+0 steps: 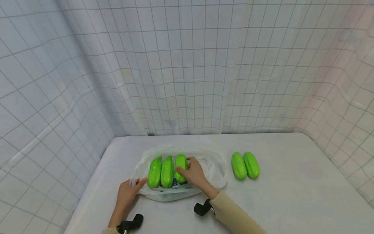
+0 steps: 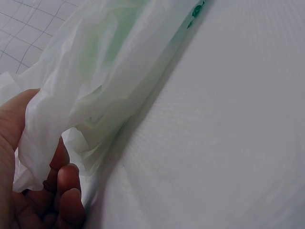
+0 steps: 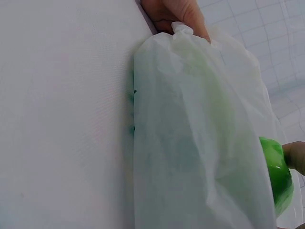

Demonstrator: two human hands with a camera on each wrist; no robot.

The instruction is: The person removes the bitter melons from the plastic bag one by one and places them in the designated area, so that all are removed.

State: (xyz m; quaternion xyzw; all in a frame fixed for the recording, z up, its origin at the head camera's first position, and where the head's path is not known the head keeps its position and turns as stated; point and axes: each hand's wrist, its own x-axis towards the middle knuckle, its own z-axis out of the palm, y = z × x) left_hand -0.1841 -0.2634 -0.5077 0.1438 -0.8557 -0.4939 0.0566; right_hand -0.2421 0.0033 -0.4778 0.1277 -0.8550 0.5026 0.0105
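A thin white plastic bag [image 1: 166, 196] lies spread with its mouth open. My left hand [image 1: 125, 195] pinches the bag's left edge; in the left wrist view the white film [image 2: 40, 138] runs between thumb and curled fingers. Two long, glossy bright green vegetables [image 1: 155, 172] lie side by side inside, at the left. To their right my right hand [image 1: 195, 174] grips a third green vegetable [image 1: 181, 160] within the bag's mouth. In the right wrist view, the bag's wall hides much of that green vegetable [image 3: 277, 174], and a thumb touches its side.
Two more green vegetables [image 1: 239, 165] lie next to each other on the white table [image 1: 292, 182], right of the bag. White curtains with a dark grid [image 1: 187, 81] stand behind the table and along both sides.
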